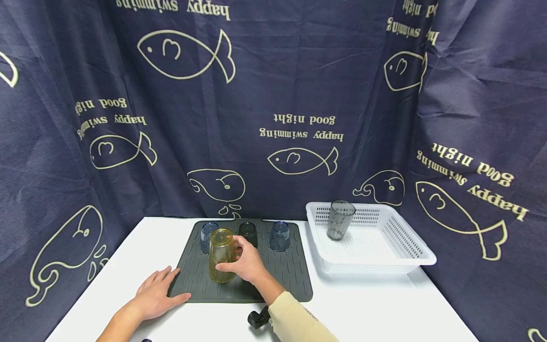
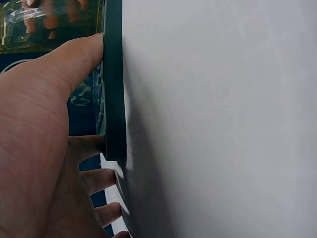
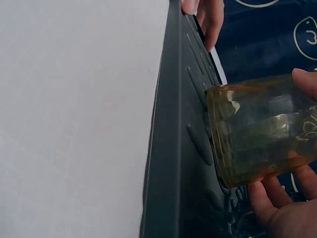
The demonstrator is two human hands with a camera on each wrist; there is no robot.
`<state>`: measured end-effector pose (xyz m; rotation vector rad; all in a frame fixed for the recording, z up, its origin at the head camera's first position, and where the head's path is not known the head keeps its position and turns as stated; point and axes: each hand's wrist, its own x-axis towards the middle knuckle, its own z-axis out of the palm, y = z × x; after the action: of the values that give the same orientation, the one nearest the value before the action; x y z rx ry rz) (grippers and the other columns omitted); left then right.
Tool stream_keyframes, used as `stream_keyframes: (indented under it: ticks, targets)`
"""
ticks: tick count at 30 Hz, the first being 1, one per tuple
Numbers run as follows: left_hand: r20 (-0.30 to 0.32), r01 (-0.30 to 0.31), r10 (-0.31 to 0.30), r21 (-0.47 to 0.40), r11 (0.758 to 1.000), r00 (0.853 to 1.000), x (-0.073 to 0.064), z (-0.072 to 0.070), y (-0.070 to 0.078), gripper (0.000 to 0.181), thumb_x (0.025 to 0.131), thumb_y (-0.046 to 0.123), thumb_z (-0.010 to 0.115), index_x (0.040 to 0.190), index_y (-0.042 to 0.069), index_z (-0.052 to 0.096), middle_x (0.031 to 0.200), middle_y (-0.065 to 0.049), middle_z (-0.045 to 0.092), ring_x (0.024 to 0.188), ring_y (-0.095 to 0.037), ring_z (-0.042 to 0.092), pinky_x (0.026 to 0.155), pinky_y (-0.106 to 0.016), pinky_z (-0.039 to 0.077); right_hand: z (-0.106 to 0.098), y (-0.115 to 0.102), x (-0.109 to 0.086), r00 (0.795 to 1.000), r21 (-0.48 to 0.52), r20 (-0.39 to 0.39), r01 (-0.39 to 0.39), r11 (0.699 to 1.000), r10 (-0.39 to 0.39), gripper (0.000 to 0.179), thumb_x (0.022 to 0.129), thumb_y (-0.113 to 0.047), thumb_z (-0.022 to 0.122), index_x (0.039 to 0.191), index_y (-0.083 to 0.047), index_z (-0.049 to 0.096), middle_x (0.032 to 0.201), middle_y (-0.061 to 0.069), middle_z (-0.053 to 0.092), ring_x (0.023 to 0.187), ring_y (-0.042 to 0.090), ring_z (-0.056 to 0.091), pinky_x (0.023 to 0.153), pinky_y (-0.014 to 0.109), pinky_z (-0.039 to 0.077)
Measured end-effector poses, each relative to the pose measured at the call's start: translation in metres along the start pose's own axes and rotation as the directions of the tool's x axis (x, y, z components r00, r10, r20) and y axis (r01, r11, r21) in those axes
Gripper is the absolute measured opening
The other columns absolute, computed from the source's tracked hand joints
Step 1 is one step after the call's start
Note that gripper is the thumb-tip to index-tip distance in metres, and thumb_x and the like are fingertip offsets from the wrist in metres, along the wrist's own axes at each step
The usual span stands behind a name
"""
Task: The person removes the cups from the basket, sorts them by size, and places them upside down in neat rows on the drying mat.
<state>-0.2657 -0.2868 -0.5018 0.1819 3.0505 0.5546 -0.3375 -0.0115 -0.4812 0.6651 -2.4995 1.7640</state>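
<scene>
My right hand (image 1: 245,260) grips an amber glass (image 1: 221,268) by its side, thumb on the near side. The glass stands over the front left part of the dark grey drying mat (image 1: 282,280), its wider end down. In the right wrist view that end of the amber glass (image 3: 252,134) is right at the ridged mat surface. My left hand (image 1: 157,294) lies with spread, straight fingers at the mat's front left corner. Its thumb (image 2: 86,52) touches the mat's front edge in the left wrist view, while other fingers reach past the corner.
Along the back of the mat stand a blue glass (image 1: 207,235), a dark glass (image 1: 248,232) and another blue glass (image 1: 279,236). A white basket (image 1: 376,261) at the right holds a tilted grey glass (image 1: 340,221). A dark fish-print curtain (image 1: 256,95) hangs behind the white table (image 1: 342,304).
</scene>
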Motion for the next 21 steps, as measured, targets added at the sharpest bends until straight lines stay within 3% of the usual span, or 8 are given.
stream_keyframes:
  ticks: [8,21]
  targets:
    - [-0.003,0.002,-0.002,0.001,1.000,1.000,0.000,0.000,0.000,0.096,0.087,0.066,0.068,0.148,-0.004,0.045,0.153,-0.039,0.037,0.139,-0.067,0.029,0.108,-0.079,0.027,0.006,0.002,-0.001,0.999,0.032,-0.046,-0.002,0.999,0.003,0.077,0.072,-0.021,0.095,0.139,-0.019,0.058,0.119,-0.003,0.065,0.103,0.010,0.062,0.086,0.026,0.055]
    - [0.000,0.000,0.000,-0.003,1.000,1.000,-0.001,-0.001,0.002,0.097,0.086,0.066,0.069,0.148,-0.005,0.045,0.153,-0.039,0.037,0.139,-0.067,0.030,0.108,-0.079,0.028,0.011,0.001,-0.002,0.999,0.025,-0.051,0.005,1.000,-0.003,0.078,0.072,-0.023,0.095,0.140,-0.019,0.057,0.123,-0.001,0.065,0.103,0.009,0.063,0.087,0.027,0.056]
